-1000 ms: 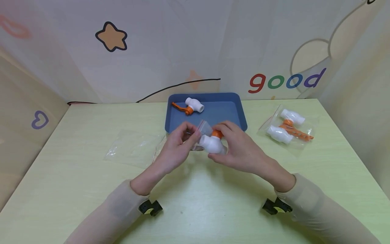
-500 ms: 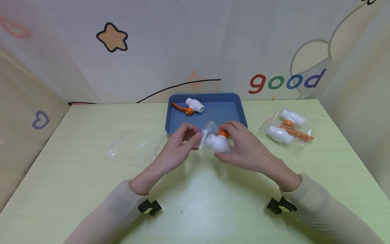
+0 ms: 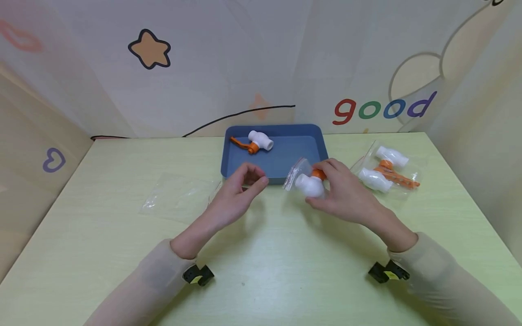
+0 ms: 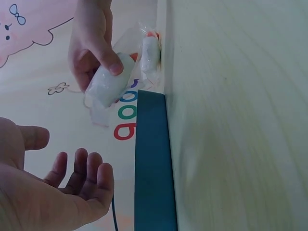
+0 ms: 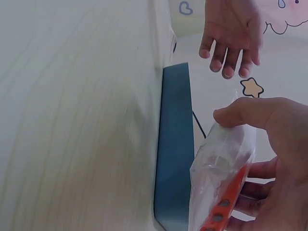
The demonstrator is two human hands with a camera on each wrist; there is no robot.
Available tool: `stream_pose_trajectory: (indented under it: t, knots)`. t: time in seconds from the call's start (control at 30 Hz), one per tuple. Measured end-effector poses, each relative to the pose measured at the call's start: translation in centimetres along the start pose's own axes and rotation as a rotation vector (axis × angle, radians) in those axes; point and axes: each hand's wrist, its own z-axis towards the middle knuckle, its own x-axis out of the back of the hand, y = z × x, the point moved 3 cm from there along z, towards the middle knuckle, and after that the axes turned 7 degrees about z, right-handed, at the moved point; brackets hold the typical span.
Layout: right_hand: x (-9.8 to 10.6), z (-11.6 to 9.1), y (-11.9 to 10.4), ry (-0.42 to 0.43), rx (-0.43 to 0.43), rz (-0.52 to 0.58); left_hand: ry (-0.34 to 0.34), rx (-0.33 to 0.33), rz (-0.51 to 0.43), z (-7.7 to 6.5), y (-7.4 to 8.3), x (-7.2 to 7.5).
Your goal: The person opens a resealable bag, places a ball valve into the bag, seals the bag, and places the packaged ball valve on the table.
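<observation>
My right hand [image 3: 344, 192] grips a white ball valve [image 3: 311, 185] with an orange handle, inside a clear zip bag [image 3: 297, 173]. In the right wrist view the thumb presses the bagged valve from one side and the fingers curl behind its orange handle [image 5: 224, 204]. My left hand [image 3: 240, 188] holds nothing, its fingers loosely bent, just in front of the blue tray [image 3: 277, 168]. The left wrist view shows the left palm [image 4: 43, 197] apart from the bag. Another valve [image 3: 261, 140], unbagged, lies in the tray's back left part.
A flat clear bag [image 3: 175, 197] lies on the table left of the left hand. To the right, a clear bag holds two white valve bodies [image 3: 375, 179] and orange handles [image 3: 393, 176]. A printed curtain [image 3: 228, 68] stands behind the table.
My left hand has let go of the bag's zip edge. The right hand has moved to the right with the bagged valve, away from the left hand.
</observation>
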Motion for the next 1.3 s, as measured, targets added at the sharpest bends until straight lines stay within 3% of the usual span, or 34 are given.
stream_pose_trajectory:
  t: [0.67,1.0,1.3]
  knots:
    - [2.9,-1.5,3.2,-0.066,-0.147,-0.109,-0.087,0.005,0.111,0.0,-0.8,1.0]
    - [3.2,-1.9,5.3,-0.11,-0.215,-0.168,-0.108,0.007,0.155,0.1,-1.4,1.5]
    - [3.3,-1.9,5.8,-0.116,-0.256,-0.221,-0.123,0.006,0.187,-0.1,-1.5,1.9]
